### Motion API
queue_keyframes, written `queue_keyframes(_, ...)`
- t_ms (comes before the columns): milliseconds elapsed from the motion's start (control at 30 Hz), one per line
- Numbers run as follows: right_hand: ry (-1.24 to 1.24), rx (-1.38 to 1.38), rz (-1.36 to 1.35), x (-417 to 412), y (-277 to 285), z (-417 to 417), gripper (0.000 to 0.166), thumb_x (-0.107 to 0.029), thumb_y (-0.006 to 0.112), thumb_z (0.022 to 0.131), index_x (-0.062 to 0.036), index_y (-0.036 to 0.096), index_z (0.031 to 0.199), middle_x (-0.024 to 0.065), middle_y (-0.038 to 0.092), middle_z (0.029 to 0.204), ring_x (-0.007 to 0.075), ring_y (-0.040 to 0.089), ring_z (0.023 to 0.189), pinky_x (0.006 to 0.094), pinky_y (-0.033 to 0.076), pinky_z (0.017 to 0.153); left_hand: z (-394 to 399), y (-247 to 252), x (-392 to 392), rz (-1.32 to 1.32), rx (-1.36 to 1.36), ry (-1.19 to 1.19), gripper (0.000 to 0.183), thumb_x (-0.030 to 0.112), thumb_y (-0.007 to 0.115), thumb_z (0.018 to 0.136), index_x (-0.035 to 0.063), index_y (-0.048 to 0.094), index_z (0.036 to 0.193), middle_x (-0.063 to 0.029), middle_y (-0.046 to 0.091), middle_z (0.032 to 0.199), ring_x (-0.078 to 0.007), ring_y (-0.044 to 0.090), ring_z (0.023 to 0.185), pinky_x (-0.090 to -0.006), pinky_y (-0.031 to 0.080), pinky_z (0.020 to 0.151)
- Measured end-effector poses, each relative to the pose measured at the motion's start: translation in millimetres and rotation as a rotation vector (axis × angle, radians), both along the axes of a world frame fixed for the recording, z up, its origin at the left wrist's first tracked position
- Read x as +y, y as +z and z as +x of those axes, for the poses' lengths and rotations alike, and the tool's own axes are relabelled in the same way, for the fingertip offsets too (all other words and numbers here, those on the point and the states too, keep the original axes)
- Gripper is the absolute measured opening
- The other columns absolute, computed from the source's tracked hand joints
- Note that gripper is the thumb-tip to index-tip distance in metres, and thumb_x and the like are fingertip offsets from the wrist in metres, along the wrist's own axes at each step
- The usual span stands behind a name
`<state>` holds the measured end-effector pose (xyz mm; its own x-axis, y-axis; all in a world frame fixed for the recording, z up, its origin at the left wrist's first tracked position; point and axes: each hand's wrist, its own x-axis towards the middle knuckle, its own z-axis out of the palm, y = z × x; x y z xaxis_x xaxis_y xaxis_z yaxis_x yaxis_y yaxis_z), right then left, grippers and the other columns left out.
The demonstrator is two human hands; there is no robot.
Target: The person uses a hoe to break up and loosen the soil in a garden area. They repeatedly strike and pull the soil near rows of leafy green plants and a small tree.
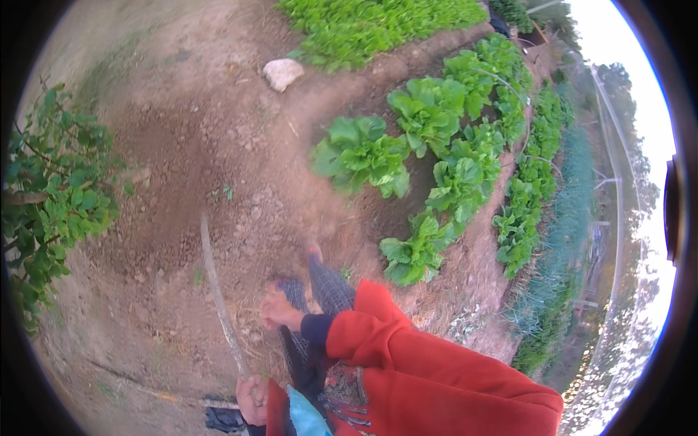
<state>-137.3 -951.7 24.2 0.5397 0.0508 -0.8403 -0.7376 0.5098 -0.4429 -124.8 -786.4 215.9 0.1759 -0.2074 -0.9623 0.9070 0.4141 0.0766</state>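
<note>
My left hand (253, 399) is closed around the near end of a long wooden handle (218, 294). The handle runs up the view to blurred, loose soil (180, 180); whatever is at its far end cannot be made out. My right hand (281, 310), at the end of a red sleeve with a dark cuff, is apart from the handle, over my legs. Its fingers look curled but are blurred, and I cannot tell whether they hold anything. My feet, partly hidden, are on the soil beyond it. A patterned, fringed cloth (346, 389) hangs at my front.
A leafy bush (60, 191) stands at the left. A pale stone (283, 74) lies near a dense green bed (376, 24). Large leafy vegetable plants (368, 155) grow in rows at the right, beside blue-green crops (567, 191). A dark object (223, 418) lies near my left hand.
</note>
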Motion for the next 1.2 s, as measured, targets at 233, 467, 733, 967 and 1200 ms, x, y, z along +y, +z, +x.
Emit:
queue_keyframes(233, 0.063, -0.042, -0.011, 1, 7, -13, 0.015, -0.004, 0.058, 0.076, -0.0024, 0.053, 0.09, 0.0078, 0.056, 0.058, 0.016, 0.056, 0.046, 0.0297, 0.045, 0.039, -40, -49, 22, -0.103, -0.108, 0.064, 0.034, 0.007, 0.047, 0.084, 0.0108, 0.04, 0.117, -0.0062, 0.05, 0.074, -0.0101, 0.041, 0.044, -0.0218, 0.03, 0.033)
queue_keyframes(467, -0.016, -0.11, 0.186, -30, 32, -47, 0.018, -0.006, 0.057, 0.082, -0.0042, 0.052, 0.099, 0.0062, 0.058, 0.078, 0.0169, 0.06, 0.07, 0.0311, 0.053, 0.064, -38, -27, 7, 0.134, -0.216, 0.08, 0.053, -0.001, 0.049, 0.082, 0.0156, 0.03, 0.129, -0.009, 0.052, 0.082, -0.0091, 0.042, 0.049, -0.0184, 0.03, 0.036)
queue_keyframes(733, 0.025, 0.125, 0.001, -74, 12, -129, 0.014, -0.006, 0.052, 0.083, -0.0029, 0.051, 0.097, 0.0073, 0.058, 0.077, 0.0174, 0.059, 0.066, 0.0285, 0.05, 0.059, -86, -55, -9, 0.0, -0.291, 0.215, 0.057, -0.004, 0.055, 0.077, 0.0131, 0.032, 0.126, -0.0103, 0.052, 0.075, -0.0113, 0.046, 0.049, -0.0222, 0.033, 0.036)
queue_keyframes(967, 0.063, 0.028, -0.023, -47, 3, -103, 0.018, -0.008, 0.053, 0.083, -0.0048, 0.05, 0.1, 0.0102, 0.059, 0.077, 0.0207, 0.061, 0.068, 0.0312, 0.052, 0.058, -90, -60, 33, 0.027, -0.255, 0.154, 0.054, -0.003, 0.054, 0.079, 0.0122, 0.032, 0.126, -0.0101, 0.051, 0.073, -0.0112, 0.044, 0.047, -0.0224, 0.03, 0.035)
queue_keyframes(1200, 0.053, -0.07, 0.053, 55, -8, -33, 0.032, -0.023, 0.058, 0.084, -0.0067, 0.045, 0.109, 0.0131, 0.057, 0.097, 0.0224, 0.061, 0.084, 0.0371, 0.052, 0.066, -71, -59, 107, -0.057, -0.207, 0.044, 0.062, -0.001, 0.054, 0.08, 0.0142, 0.025, 0.133, -0.0078, 0.05, 0.072, -0.0106, 0.042, 0.046, -0.0223, 0.029, 0.035)
